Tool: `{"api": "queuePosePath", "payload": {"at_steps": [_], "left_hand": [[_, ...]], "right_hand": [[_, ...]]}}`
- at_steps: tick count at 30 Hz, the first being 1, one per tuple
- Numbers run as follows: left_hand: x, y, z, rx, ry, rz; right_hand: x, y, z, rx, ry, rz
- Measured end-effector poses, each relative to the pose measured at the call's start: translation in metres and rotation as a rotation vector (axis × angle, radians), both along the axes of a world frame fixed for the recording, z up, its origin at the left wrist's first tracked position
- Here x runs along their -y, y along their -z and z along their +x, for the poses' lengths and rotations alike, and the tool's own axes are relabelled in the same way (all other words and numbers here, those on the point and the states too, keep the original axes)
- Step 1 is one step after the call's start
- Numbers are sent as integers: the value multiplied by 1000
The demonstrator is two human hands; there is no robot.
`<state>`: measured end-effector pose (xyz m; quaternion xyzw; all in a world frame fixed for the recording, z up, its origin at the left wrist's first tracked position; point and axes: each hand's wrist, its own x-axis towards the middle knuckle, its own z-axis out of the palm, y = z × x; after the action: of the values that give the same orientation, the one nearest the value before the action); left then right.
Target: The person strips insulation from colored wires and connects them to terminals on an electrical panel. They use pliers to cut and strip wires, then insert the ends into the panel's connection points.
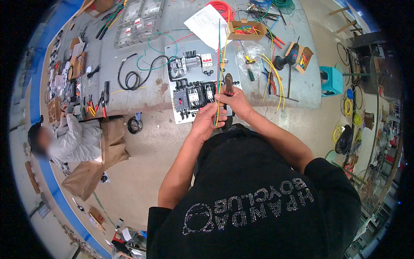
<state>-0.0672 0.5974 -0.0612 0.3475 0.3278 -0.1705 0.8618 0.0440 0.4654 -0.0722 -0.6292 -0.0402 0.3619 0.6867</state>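
A small bundle of long thin wires (220,56), yellow, green and red, runs up from my hands over the panel's edge. My left hand (206,121) is closed around the lower part of the bundle. Beside it, my right hand (236,102) is closed around a plier-like hand tool (228,80), its dark metal head pointing away from me; the fingers also lie against the wires. Whether the jaws touch a wire I cannot tell. Just beyond my hands lies a grey mounting panel (176,121) with breakers, contactors and terminal blocks, overhanging the table's near edge.
On the metal table (151,97) lie a black cable coil (133,80), a paper sheet (207,23), a box of coloured wire pieces (246,30), a power drill (290,57) and yellow wires (277,77). A co-worker (73,136) sits at the left. A teal stool (331,81) stands right.
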Motion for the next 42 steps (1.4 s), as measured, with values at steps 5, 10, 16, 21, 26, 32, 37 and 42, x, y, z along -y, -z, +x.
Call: {"api": "queuePosePath", "payload": {"at_steps": [5, 10, 16, 21, 26, 32, 37, 42], "left_hand": [[4, 0, -4, 5, -9, 24], [5, -9, -5, -14, -3, 54], [6, -12, -9, 22, -46, 39], [6, -14, -14, 53, -49, 52], [8, -18, -37, 65, 40, 154], [5, -12, -58, 61, 50, 162], [2, -10, -66, 77, 63, 214], [-3, -7, -72, 92, 93, 173]], "right_hand": [[2, -7, -2, 34, -21, 8], [3, -5, 1, 55, -83, 4], [-2, -10, -4, 27, -59, 83], [-2, -5, 10, 120, -67, 11], [-4, -15, 43, 109, 57, 28], [-3, -37, 92, 152, 87, 40], [0, -43, 119, 160, 132, 39], [-2, -43, 118, 127, 124, 35]]}}
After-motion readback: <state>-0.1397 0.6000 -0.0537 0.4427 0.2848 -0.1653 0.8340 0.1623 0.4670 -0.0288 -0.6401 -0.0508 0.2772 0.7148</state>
